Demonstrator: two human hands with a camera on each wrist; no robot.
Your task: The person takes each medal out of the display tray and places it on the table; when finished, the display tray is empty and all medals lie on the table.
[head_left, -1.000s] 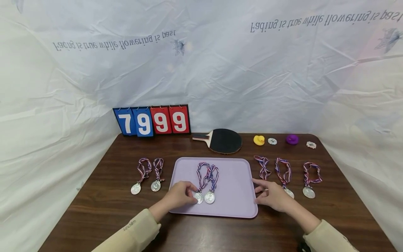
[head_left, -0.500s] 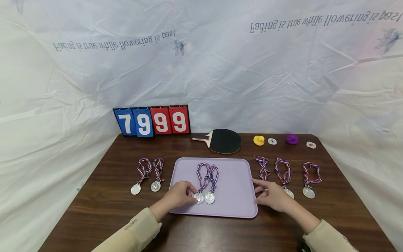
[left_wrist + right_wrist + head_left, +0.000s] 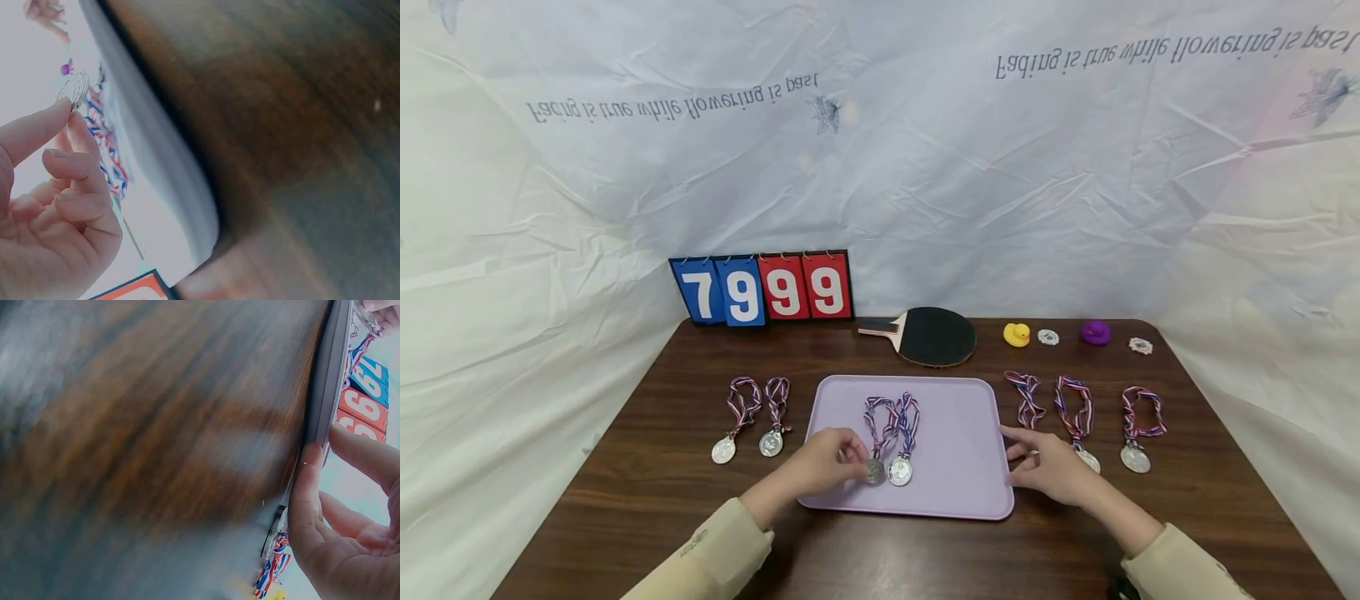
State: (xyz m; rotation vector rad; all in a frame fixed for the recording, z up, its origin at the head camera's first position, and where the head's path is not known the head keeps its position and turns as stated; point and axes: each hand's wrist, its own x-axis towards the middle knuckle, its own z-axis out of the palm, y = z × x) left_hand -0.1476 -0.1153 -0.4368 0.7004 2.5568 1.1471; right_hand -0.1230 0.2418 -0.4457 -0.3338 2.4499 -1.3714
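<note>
My left hand (image 3: 831, 460) pinches the rim of a silver medal (image 3: 874, 472) between thumb and fingertips, over the left half of a lilac tray (image 3: 958, 492). In the left wrist view this medal (image 3: 76, 89) stands tilted on edge, its striped ribbon trailing onto the tray. A second silver medal (image 3: 900, 472) lies flat beside it, its red, white and blue ribbon (image 3: 908, 421) crossing close to the first. At the tray's right side, my right hand (image 3: 1051, 465) touches the rim with thumb and forefinger spread apart; in the right wrist view the fingertips (image 3: 336, 439) meet that edge.
Two medals (image 3: 771, 442) lie left of the tray. To its right are three ribbons (image 3: 1145, 415), partly hidden by my right hand. Along the back stand a 7999 flip scoreboard (image 3: 763, 287), a table tennis bat (image 3: 937, 336), yellow and purple ducks (image 3: 1095, 332) and two chips (image 3: 1141, 345).
The left medal lay flat and bright; now my left hand has tipped it up, and its face looks dark. Its ribbon has slid slightly nearer. My right hand stays at the tray's rim.
</note>
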